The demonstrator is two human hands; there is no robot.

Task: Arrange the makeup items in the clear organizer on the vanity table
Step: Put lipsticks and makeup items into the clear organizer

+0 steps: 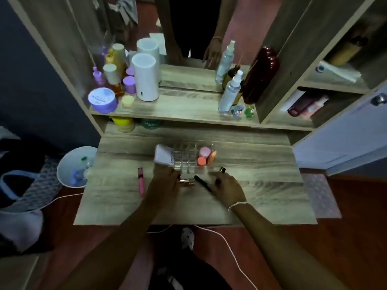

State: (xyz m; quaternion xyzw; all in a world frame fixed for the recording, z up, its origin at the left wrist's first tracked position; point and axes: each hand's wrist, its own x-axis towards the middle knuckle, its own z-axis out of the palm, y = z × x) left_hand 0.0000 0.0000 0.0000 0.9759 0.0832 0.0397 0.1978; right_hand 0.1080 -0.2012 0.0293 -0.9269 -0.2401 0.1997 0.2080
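Observation:
The clear organizer (188,159) stands mid-table with a pink-capped item (204,152), an orange-capped item (201,161) and a peach tube (212,158) in its right compartments. My left hand (167,182) grips a white tube (163,154), tilted over the organizer's left end. At the organizer's front right, my right hand (228,190) holds a black pencil (202,183) that points left. A small black item (222,169) shows just above its fingers. Between my hands a gold lipstick (186,182) lies on the table. A pink lip gloss (141,181) lies to the left.
The upper shelf (184,109) carries jars, a white cylinder (145,77), spray bottles (230,91) and two small figurines before a mirror. A white bin (76,166) sits at the table's left edge. A white cable (228,245) runs across the floor below the table's front.

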